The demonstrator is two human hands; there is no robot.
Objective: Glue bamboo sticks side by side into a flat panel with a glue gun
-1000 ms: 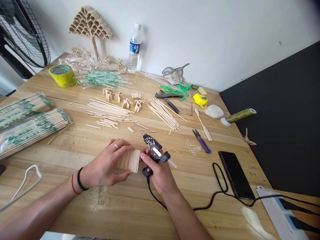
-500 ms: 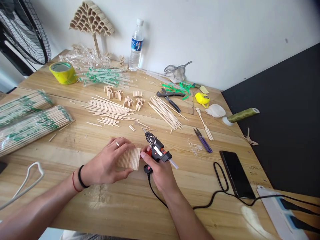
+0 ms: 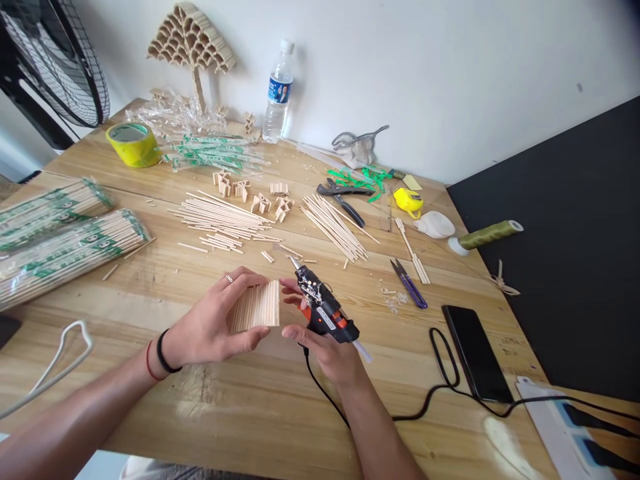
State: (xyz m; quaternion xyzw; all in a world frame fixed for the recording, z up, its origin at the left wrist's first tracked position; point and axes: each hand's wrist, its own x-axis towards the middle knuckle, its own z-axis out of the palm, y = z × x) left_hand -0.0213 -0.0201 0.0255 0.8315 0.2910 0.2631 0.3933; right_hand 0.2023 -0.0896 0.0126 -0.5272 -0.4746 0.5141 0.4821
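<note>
Just beyond the fingers (image 3: 245, 275), loose bamboo sticks (image 3: 225, 219) lie fanned on the bench (image 3: 250, 413), with a yellow tape roll (image 3: 133, 143), a water bottle (image 3: 278, 93) and a stick-built tree (image 3: 193, 47) farther back by the wall. Left of the fingers lie wrapped stick bundles (image 3: 65, 250); to their right are purple snips (image 3: 410, 285), a black phone (image 3: 475, 353) and a spool of green thread (image 3: 487, 235).

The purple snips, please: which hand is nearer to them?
Right. The right hand, gripping the glue gun, is left of the snips; the left hand, holding the stick panel, farther left.
</note>
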